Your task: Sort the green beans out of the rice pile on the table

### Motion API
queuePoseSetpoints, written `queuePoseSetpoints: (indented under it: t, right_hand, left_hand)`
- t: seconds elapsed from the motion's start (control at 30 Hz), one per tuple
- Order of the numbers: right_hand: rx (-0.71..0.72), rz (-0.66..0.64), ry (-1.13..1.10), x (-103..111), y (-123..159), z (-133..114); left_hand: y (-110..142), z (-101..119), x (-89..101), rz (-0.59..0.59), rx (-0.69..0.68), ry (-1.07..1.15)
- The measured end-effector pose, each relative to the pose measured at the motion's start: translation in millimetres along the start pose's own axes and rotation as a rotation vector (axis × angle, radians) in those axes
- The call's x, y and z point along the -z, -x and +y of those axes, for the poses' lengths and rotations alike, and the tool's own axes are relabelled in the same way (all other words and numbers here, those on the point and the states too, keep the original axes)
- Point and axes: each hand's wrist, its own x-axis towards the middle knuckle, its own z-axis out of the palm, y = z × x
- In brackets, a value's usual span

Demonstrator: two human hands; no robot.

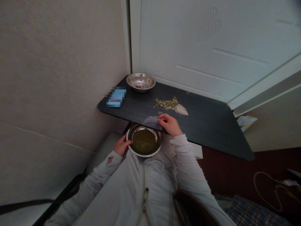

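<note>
My left hand [122, 145] grips the left rim of a steel bowl [144, 155], its thumb over the edge. The bowl rests at my lap under the table's near edge and holds small green beans [144, 140], which look like mung beans. My right hand [169, 123] pinches a thin, translucent rounded piece [151, 121], perhaps a plastic scraper, at the table edge just above the bowl. Beyond that hand lies a spread pile of green beans [168, 103] mixed with white grains [181, 110], which look like rice; the white ones gather on the right.
A second steel bowl [141, 89] stands at the back left of the dark table [207, 125]. Beside it lies a blurred blue item [116, 97]. A wall [70, 78] borders the left, a white door [183, 40] the back. A white cable [266, 174] lies at lower right.
</note>
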Motion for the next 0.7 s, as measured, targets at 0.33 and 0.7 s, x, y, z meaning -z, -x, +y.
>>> queuePoseSetpoints:
  t: [0.33, 0.7]
  right_hand:
    - [-0.003, -0.058, -0.073, 0.7, 0.0, 0.3]
    - [-0.048, 0.050, -0.316, 1.5, -1.6, 2.4]
  left_hand:
    - [-1.7, -2.8, 1.1, 0.009, 0.006, 0.016]
    - [-0.9, -3.5, 0.0, 0.017, 0.004, 0.016]
